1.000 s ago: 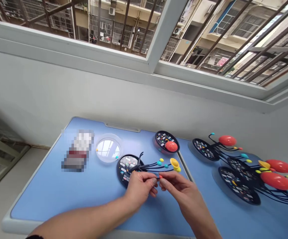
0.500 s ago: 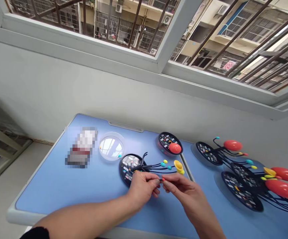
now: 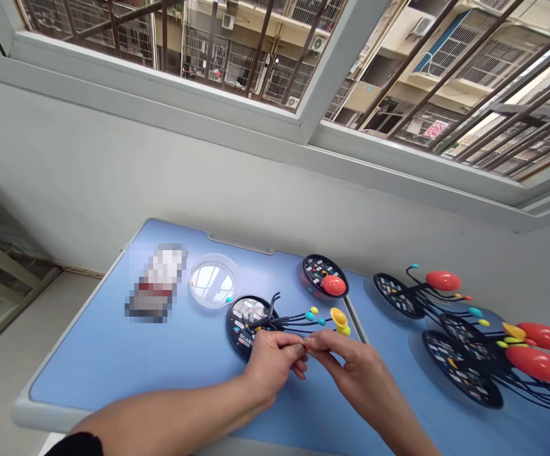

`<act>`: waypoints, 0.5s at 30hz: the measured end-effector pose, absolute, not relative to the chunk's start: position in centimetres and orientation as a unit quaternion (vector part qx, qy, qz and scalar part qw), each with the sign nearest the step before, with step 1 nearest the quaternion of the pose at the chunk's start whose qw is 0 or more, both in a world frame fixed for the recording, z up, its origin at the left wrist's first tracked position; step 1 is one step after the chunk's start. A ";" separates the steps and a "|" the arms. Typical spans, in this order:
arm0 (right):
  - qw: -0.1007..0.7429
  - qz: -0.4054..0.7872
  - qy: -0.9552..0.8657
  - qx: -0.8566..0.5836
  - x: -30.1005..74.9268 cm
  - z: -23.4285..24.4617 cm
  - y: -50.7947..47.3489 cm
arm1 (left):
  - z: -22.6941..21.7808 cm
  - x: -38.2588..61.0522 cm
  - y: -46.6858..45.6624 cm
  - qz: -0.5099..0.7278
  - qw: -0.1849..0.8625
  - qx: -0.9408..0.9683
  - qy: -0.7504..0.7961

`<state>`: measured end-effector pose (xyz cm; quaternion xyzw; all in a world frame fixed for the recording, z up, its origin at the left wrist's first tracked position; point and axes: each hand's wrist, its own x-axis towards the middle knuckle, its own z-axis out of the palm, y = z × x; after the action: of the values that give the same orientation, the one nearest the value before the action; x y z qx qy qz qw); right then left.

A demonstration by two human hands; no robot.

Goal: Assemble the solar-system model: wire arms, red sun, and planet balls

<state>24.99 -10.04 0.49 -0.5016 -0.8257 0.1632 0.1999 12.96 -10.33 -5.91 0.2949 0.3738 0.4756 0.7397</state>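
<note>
Both grips clamped: left hand [image 3: 271, 366] and right hand [image 3: 351, 368] pinching a small, mostly hidden bead [image 3: 307, 342] between the fingertips, just in front of a round black base [image 3: 242, 328] and its black wire arms [image 3: 298, 323], on the blue worktop [image 3: 89, 373].

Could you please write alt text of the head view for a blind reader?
Two bare hands, left and right, meet at the fingertips beside a round black disc sprouting black wires tipped with coloured beads, on a blue table. Similar discs with red ovals lie to the right, below a barred window.
</note>
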 end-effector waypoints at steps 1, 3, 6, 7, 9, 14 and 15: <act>0.201 0.157 -0.828 -0.499 24.9 0.4 -10.0 | -5.9 13.0 -10.3 0.477 0.739 0.297 0.372; 0.212 0.146 -0.828 -0.497 24.8 0.3 -10.0 | -5.9 12.9 -10.2 0.479 0.736 0.304 0.368; 0.253 0.132 -0.815 -0.504 24.6 -0.1 -10.4 | -5.6 12.5 -10.1 0.473 0.733 0.320 0.370; 0.272 0.128 -0.809 -0.505 24.6 -0.2 -10.6 | -5.4 12.3 -10.1 0.468 0.734 0.324 0.371; 0.309 0.119 -0.796 -0.507 24.6 -0.6 -11.0 | -5.0 11.9 -10.2 0.454 0.738 0.328 0.375; 0.360 0.090 -0.776 -0.510 24.7 -1.2 -11.6 | -4.2 10.8 -11.6 0.414 0.721 0.335 0.443; 0.367 0.083 -0.772 -0.513 24.8 -1.3 -11.7 | -4.0 10.4 -12.0 0.408 0.704 0.355 0.460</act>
<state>24.84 -11.71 -1.29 -0.5132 -0.7715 0.0832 0.3666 10.37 -12.04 -4.00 0.3546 0.4602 0.4084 0.7040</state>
